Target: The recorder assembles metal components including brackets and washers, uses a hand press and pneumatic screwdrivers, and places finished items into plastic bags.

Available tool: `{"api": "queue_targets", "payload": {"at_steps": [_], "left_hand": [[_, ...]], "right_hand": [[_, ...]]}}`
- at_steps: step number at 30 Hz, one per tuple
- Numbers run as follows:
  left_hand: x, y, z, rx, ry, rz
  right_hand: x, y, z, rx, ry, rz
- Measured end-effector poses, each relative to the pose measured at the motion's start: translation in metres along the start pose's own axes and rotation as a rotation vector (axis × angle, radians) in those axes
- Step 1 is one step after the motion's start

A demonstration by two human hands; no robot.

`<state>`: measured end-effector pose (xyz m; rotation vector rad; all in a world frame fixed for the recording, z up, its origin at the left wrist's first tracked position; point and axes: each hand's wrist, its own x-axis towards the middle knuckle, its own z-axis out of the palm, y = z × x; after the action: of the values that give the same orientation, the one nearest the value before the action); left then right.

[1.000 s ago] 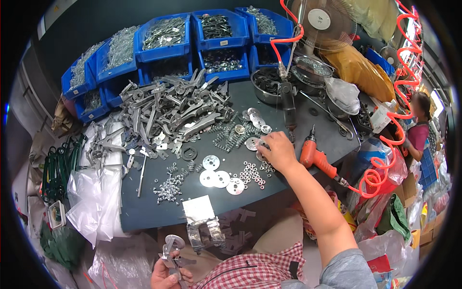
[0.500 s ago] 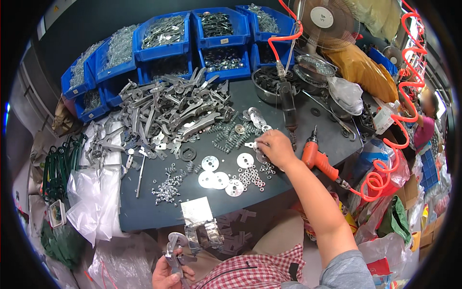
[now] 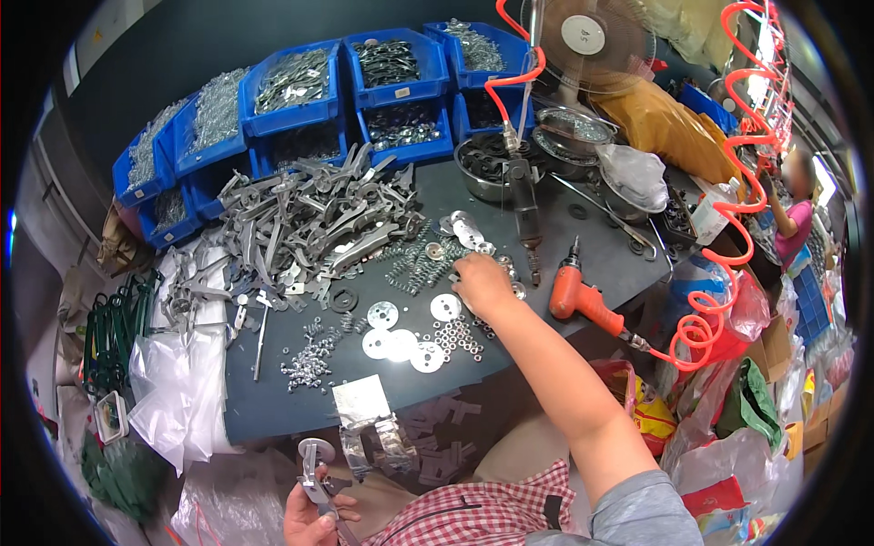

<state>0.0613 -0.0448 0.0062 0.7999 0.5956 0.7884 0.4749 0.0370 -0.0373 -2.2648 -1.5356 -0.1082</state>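
- Metal bracket assembly (image 3: 319, 482), topped by a round washer-like disc, is held low in the view, below the near table edge, pinched between the fingers of the left hand (image 3: 309, 519).
- Dark table (image 3: 273, 400) is spread above that grip, its near edge lying between the left hand and the loose parts.
- Blue bins (image 3: 300, 91) filled with metal parts are stacked in two tiers along the far edge, well beyond both hands; small pale rectangular labels are seen on the fronts of the middle ones.
- Clear plastic bags (image 3: 177, 391) are draped over the table's left end, up and left of the held assembly.
- Grey metal levers (image 3: 309, 218) are heaped to the upper left of the right hand (image 3: 482, 282).
- Orange power driver (image 3: 583, 296) is laid just to the right of the right hand, apart from it, with a coiled orange hose (image 3: 719, 300) trailing off to its right.
- Silvery foil packet (image 3: 360, 400), rectangular, is set at the near table edge just above the left hand's grip.
- Round steel discs (image 3: 401, 337) are scattered just left of and below the right hand, beside a patch of small nuts (image 3: 455, 337).
- Right hand is reached across the table with fingers curled down onto small parts; whether anything is pinched cannot be told.
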Motion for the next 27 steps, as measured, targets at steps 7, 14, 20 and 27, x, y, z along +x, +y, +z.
{"api": "queue_targets", "payload": {"at_steps": [7, 14, 20, 27], "left_hand": [[-0.017, 0.007, 0.005, 0.074, 0.031, -0.033], [-0.022, 0.005, 0.007, 0.071, -0.001, 0.002], [-0.007, 0.013, 0.045, 0.042, -0.104, 0.056], [0.013, 0.003, 0.089, 0.176, -0.29, 0.028]], "right_hand": [[0.025, -0.013, -0.005, -0.064, -0.315, 0.221], [0.003, -0.019, -0.013, 0.041, -0.086, 0.106], [-0.129, -0.108, -0.066, 1.428, -0.532, -0.303], [-0.179, -0.114, -0.085, 1.304, -0.104, -0.322]]}}
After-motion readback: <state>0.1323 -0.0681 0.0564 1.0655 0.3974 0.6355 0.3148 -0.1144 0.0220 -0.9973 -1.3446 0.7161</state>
